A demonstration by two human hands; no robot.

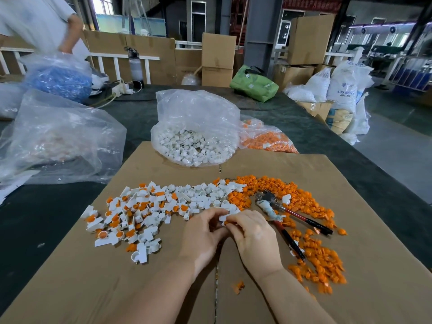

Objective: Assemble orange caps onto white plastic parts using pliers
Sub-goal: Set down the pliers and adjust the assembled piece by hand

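Observation:
My left hand (pixel 201 232) and my right hand (pixel 252 232) meet over the cardboard sheet (pixel 163 288), together pinching a white plastic part (pixel 224 217) with a bit of an orange cap (pixel 226 222) showing under it. Just beyond them lies a spread of loose white parts (pixel 201 197); to the left lies a pile of white parts fitted with orange caps (pixel 126 218). Loose orange caps (pixel 315 249) cover the right side. The pliers (pixel 280 213), red and black handled, lie untouched among the caps right of my right hand.
An open clear bag of white parts (pixel 194 136) stands behind the cardboard, with a bag of orange caps (pixel 268 139) to its right. A large clear bag (pixel 58 136) sits at left. Another person (pixel 39 22) stands at the far left. Boxes and sacks line the back.

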